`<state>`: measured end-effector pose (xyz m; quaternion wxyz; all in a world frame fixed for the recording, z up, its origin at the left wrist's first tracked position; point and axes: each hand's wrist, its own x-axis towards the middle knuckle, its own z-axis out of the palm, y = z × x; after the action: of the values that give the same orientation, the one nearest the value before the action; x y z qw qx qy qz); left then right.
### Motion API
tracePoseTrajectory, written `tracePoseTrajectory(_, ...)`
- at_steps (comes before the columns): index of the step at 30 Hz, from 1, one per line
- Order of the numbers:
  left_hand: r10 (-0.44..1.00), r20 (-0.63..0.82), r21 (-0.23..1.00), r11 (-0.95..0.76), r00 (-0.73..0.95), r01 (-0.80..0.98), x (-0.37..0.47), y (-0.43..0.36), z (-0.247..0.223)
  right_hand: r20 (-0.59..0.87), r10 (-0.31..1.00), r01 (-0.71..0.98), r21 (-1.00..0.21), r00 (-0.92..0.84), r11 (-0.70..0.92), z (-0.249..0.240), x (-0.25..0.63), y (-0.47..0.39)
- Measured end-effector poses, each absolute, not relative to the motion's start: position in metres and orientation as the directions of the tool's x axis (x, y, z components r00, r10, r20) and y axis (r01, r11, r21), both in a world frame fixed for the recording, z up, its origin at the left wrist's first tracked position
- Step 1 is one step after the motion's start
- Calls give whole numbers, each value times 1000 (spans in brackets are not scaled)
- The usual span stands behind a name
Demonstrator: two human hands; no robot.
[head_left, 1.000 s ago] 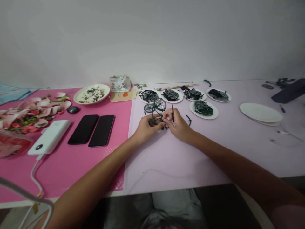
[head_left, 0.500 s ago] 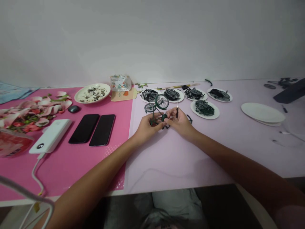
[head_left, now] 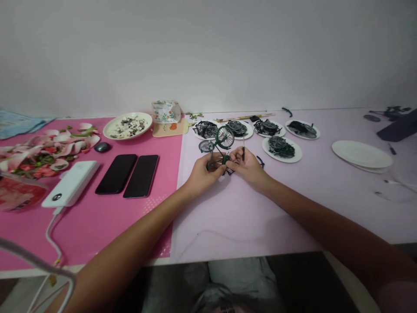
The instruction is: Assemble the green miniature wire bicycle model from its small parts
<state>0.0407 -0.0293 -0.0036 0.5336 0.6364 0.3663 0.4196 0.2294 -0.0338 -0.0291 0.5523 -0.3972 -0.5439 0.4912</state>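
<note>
Many pink petals (head_left: 63,147) are lying at the left of the desk (head_left: 221,221), with a white power bank (head_left: 71,182) in front. Next, a black mouse (head_left: 102,147) and two dark phones (head_left: 116,174) are resting before a pale bowl (head_left: 148,119) of bits. Your left hand (head_left: 203,173) is gripping a small green model bicycle (head_left: 225,137) above the desk, its wheels pointing away from you. Your right hand (head_left: 249,168) is pinching a slim dark tool (head_left: 243,153) upright, its fingers touching the bicycle. Beyond, white plates (head_left: 298,159) are holding dark parts (head_left: 280,147); farther right, stacked plates (head_left: 361,154) are sitting.
</note>
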Motion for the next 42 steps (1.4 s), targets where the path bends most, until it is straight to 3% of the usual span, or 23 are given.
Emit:
tracePoseTrajectory(11, 923, 164, 976, -204, 349, 82, 41, -35, 2, 227, 968, -66, -973, -108, 221, -30, 227, -36)
tracePoseTrajectory(19, 927, 176, 970, -220, 331, 100, 42, -34, 0, 318, 943, 12, -947, -100, 321, -31, 224, -41)
tracePoseTrajectory(29, 947, 169, 968, -211, 274, 133, 43, -35, 2, 578, 813, 316, -758, -79, 570, -28, 222, -46)
tracePoseTrajectory(35, 947, 172, 974, -205, 272, 97, 43, -35, 3, 671, 728, 362, -650, -140, 668, -25, 222, -46)
tracePoseTrajectory(42, 941, 179, 977, -205, 287, 61, 43, -34, 1, 672, 725, 374, -640, -152, 671, -25, 223, -46)
